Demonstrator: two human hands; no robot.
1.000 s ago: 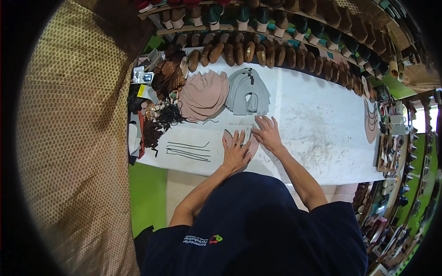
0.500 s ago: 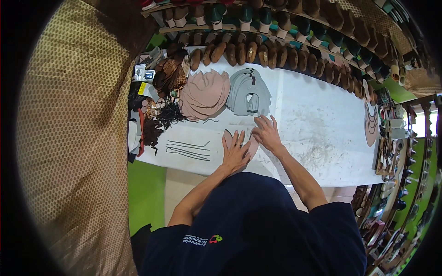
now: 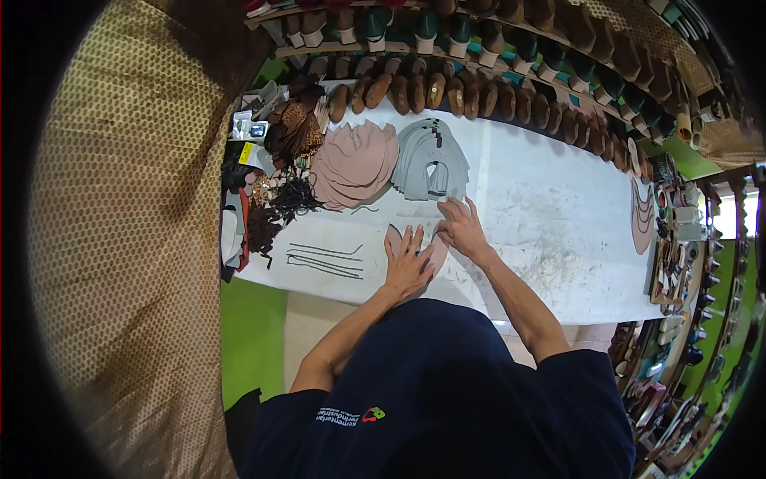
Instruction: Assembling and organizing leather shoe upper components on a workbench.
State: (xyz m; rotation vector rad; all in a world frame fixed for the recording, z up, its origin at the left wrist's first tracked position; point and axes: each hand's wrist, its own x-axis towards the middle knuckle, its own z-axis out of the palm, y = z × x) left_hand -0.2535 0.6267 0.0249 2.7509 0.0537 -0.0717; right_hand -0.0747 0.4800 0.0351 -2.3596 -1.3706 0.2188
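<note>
A pink, curved shoe-upper piece (image 3: 440, 254) lies on the white table in front of me, partly covered by my hands. My left hand (image 3: 408, 270) rests flat on it with the fingers spread. My right hand (image 3: 464, 231) is at the piece's upper right edge, fingers apart and slightly bent, thumb side down by the rim. Whether a thin strip lies under those fingertips is too small to tell. Just beyond the right fingertips sits a stack of grey, arch-shaped pieces (image 3: 411, 164). Several thin dark strips (image 3: 325, 259) lie to the left of my left hand.
A pile of pink cut pieces (image 3: 351, 168) lies at the back left, beside tangled black strips (image 3: 283, 203) and brown scraps (image 3: 291, 132). Brown shoe lasts (image 3: 436, 90) line the table's far edge below shelves of shoes. More curved pieces (image 3: 641, 219) lie at the far right.
My right hand has shifted very slightly, its fingers drawn a little closer to the piece's edge. My left hand stays in nearly the same place.
</note>
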